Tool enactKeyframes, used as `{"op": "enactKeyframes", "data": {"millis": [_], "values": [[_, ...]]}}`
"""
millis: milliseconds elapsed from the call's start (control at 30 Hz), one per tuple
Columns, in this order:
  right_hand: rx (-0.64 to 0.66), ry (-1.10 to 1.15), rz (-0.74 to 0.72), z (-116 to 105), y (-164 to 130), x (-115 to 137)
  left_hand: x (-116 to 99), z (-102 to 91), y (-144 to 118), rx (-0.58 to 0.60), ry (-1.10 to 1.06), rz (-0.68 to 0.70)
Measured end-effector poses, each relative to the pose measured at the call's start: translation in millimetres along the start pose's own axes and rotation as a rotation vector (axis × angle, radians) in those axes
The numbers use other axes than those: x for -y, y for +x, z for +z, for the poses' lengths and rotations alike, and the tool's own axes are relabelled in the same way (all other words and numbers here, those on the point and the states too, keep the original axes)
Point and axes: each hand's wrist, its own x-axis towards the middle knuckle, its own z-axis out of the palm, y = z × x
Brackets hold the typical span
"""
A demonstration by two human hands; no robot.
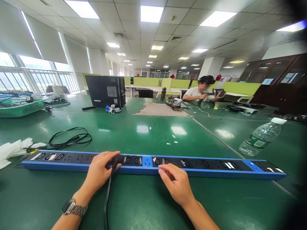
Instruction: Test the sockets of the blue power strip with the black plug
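Your left hand [100,171] grips a black plug [116,160] seated in the long blue power strip [203,166] lying just ahead on the green table [144,134]. Your right hand [176,183] holds nothing, its loosely spread fingertips resting on the strip's near edge, beside the left.

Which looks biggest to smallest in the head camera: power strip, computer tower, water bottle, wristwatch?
1. power strip
2. computer tower, though farther off
3. water bottle
4. wristwatch

Blue-and-black power strip [206,166], black cable [107,195], glossy green table [148,204].
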Motion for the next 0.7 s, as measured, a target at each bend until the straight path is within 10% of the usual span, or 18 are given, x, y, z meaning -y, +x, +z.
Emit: {"op": "enactKeyframes", "data": {"millis": [433,700], "values": [[-0.009,-0.010,-0.002,0,0,0,-26,5.1,-1,-0.346,-0.171,-0.141],[0.004,-0.012,0.023,0,0,-3,-88,50.6,16,-0.109,-0.146,0.030]]}}
